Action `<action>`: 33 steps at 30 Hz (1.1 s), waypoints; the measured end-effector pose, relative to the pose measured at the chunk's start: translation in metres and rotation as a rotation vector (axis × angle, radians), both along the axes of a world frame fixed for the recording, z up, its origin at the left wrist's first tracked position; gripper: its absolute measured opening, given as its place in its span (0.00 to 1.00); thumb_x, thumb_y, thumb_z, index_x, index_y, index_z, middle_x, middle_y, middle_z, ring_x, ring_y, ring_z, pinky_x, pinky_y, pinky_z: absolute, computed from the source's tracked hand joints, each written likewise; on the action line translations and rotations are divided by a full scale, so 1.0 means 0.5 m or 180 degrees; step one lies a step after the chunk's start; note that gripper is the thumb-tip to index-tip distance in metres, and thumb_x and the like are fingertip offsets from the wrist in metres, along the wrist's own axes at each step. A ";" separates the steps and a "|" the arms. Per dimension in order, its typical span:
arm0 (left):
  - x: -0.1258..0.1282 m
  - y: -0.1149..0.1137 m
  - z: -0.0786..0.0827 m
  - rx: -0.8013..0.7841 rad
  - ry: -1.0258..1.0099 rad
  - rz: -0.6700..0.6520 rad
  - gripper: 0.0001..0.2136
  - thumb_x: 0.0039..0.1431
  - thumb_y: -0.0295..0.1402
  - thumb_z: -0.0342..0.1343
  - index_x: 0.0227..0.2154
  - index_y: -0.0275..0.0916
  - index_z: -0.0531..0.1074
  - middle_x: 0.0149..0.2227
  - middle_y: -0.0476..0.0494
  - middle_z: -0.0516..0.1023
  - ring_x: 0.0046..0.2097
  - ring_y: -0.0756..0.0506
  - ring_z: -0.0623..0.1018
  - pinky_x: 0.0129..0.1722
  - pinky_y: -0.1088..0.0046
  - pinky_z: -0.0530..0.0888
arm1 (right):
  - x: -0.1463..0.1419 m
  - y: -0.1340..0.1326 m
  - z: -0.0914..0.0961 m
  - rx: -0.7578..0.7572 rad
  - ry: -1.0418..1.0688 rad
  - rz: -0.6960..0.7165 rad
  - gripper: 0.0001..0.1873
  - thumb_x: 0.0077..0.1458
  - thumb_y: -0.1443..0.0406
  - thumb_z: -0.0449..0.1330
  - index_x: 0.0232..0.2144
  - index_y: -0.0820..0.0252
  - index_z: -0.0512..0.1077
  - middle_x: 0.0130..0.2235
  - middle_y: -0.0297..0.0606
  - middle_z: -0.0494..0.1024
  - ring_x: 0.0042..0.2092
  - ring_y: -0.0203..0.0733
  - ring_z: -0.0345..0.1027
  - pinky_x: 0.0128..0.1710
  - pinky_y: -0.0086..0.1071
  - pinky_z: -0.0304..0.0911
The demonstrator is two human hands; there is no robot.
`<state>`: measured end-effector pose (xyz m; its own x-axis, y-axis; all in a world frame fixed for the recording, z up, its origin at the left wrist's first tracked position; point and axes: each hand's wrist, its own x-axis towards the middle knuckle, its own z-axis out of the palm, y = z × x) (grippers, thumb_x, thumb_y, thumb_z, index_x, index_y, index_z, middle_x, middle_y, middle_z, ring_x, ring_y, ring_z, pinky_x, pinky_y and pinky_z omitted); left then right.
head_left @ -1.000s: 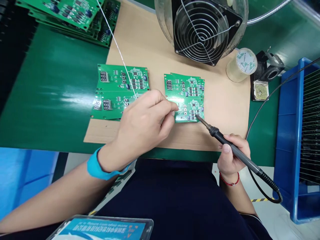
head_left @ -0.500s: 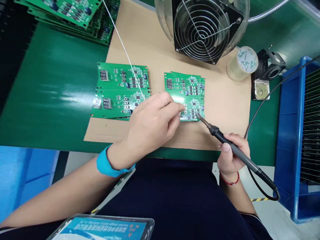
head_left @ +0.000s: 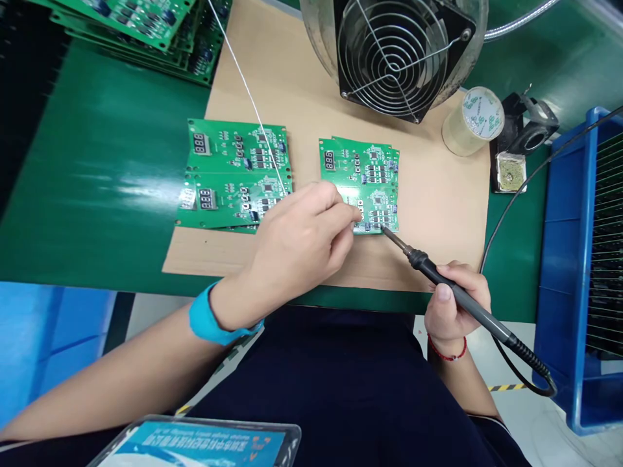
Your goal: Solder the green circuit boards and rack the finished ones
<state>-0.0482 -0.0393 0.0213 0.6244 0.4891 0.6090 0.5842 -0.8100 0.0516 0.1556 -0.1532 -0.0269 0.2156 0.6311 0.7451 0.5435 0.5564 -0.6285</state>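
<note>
My left hand (head_left: 306, 230), with a blue band at the wrist, is pinched closed over the lower left of the right-hand circuit boards (head_left: 357, 172). A thin pale solder wire (head_left: 246, 87) runs down from the top edge into it; its end is hidden by my fingers. My right hand (head_left: 455, 301) grips a soldering iron (head_left: 460, 295) by its dark handle. The iron's tip is at the lower edge of the same boards, by a row of small black parts. Left of my left hand lies another group of green circuit boards (head_left: 233, 170) with digit displays.
A fan with a wire guard (head_left: 394, 65) stands at the back. Right of it are a tape roll (head_left: 472, 123) and an iron stand with sponge (head_left: 511, 172). A blue crate (head_left: 559, 259) is at the right. Stacked boards (head_left: 131, 32) lie at upper left on the green table (head_left: 87, 175).
The soldering iron's tip has shifted slightly down and left along the board's lower edge. My left hand has moved very slightly right, still pinching the wire.
</note>
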 end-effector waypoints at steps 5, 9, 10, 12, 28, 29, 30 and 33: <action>0.008 0.001 -0.008 0.0085 0.0047 -0.0021 0.09 0.67 0.22 0.52 0.33 0.32 0.76 0.31 0.41 0.70 0.34 0.45 0.72 0.30 0.67 0.71 | 0.003 -0.001 -0.006 0.0005 0.0037 -0.0033 0.09 0.62 0.71 0.59 0.45 0.69 0.72 0.38 0.39 0.75 0.34 0.34 0.70 0.33 0.32 0.68; 0.019 -0.002 -0.009 0.0088 0.0138 -0.0080 0.12 0.68 0.22 0.50 0.31 0.32 0.77 0.31 0.41 0.69 0.33 0.44 0.71 0.30 0.67 0.69 | 0.000 0.001 -0.002 -0.0009 0.0058 -0.0046 0.09 0.62 0.70 0.59 0.45 0.69 0.72 0.38 0.40 0.76 0.34 0.35 0.70 0.32 0.32 0.69; 0.020 -0.001 -0.010 0.0084 0.0137 -0.0104 0.12 0.68 0.22 0.50 0.31 0.31 0.77 0.30 0.41 0.68 0.33 0.44 0.70 0.30 0.67 0.69 | 0.000 0.001 -0.002 -0.0004 0.0055 -0.0042 0.09 0.63 0.70 0.59 0.45 0.69 0.72 0.38 0.40 0.76 0.34 0.35 0.70 0.32 0.32 0.69; 0.018 0.004 -0.010 0.0112 0.0143 -0.0107 0.12 0.68 0.22 0.50 0.32 0.31 0.78 0.30 0.41 0.68 0.33 0.44 0.69 0.30 0.67 0.67 | -0.002 0.003 -0.002 0.0022 0.0054 -0.0041 0.09 0.63 0.69 0.59 0.45 0.69 0.72 0.38 0.40 0.76 0.34 0.35 0.70 0.31 0.32 0.68; 0.019 0.163 0.104 -0.2403 0.0663 0.1833 0.19 0.69 0.32 0.59 0.60 0.33 0.73 0.45 0.40 0.76 0.50 0.41 0.74 0.54 0.62 0.71 | 0.012 -0.006 -0.002 0.0133 0.0049 -0.0196 0.11 0.64 0.69 0.59 0.48 0.66 0.73 0.39 0.37 0.75 0.33 0.32 0.69 0.32 0.30 0.68; 0.015 0.170 0.094 -0.2466 0.0766 0.1797 0.19 0.70 0.34 0.59 0.60 0.33 0.74 0.44 0.41 0.76 0.46 0.44 0.74 0.49 0.66 0.70 | 0.013 -0.007 -0.004 0.0120 0.0064 -0.0229 0.11 0.63 0.69 0.60 0.48 0.66 0.73 0.39 0.37 0.75 0.33 0.33 0.69 0.32 0.30 0.68; 0.011 0.174 0.085 -0.2505 0.0841 0.1734 0.19 0.70 0.36 0.60 0.59 0.33 0.74 0.42 0.42 0.76 0.41 0.47 0.72 0.44 0.69 0.68 | 0.015 -0.008 -0.007 0.0098 0.0090 -0.0253 0.11 0.63 0.68 0.60 0.48 0.65 0.74 0.39 0.37 0.75 0.34 0.33 0.70 0.32 0.30 0.68; 0.006 0.176 0.073 -0.2510 0.0948 0.1608 0.16 0.70 0.35 0.60 0.55 0.32 0.76 0.41 0.44 0.77 0.39 0.51 0.70 0.38 0.72 0.63 | 0.020 -0.007 -0.010 0.0080 0.0239 -0.0273 0.12 0.62 0.68 0.60 0.48 0.63 0.75 0.38 0.37 0.74 0.34 0.34 0.70 0.31 0.31 0.67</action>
<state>-0.0450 0.0486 0.0578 0.3051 0.9396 -0.1553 0.9292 -0.2580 0.2647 0.1656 -0.1567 -0.0321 0.3239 0.5893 0.7402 0.5418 0.5258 -0.6557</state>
